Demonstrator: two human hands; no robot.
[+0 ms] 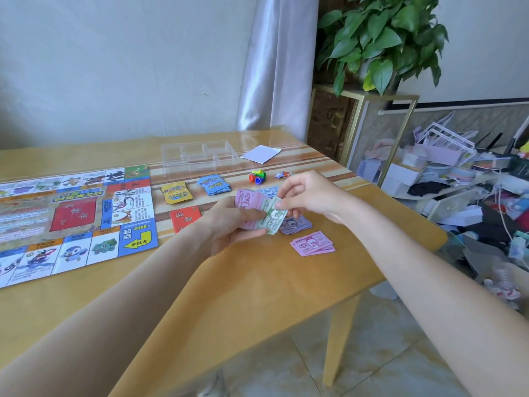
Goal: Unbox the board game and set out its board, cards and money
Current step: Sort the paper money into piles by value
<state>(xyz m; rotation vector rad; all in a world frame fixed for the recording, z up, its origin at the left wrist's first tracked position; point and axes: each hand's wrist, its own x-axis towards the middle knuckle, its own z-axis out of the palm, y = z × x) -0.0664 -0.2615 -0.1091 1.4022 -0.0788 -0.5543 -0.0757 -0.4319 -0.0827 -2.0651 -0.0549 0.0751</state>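
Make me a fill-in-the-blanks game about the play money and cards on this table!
1. The right hand pinches a ____ banknote from the wad in the left hand.
2. The pile of notes nearest the table's front edge is ____.
3. Beside the yellow card stack lies a ____ card stack.
4. The clear plastic tray holds ____.

Missing words: green; pink; blue; nothing
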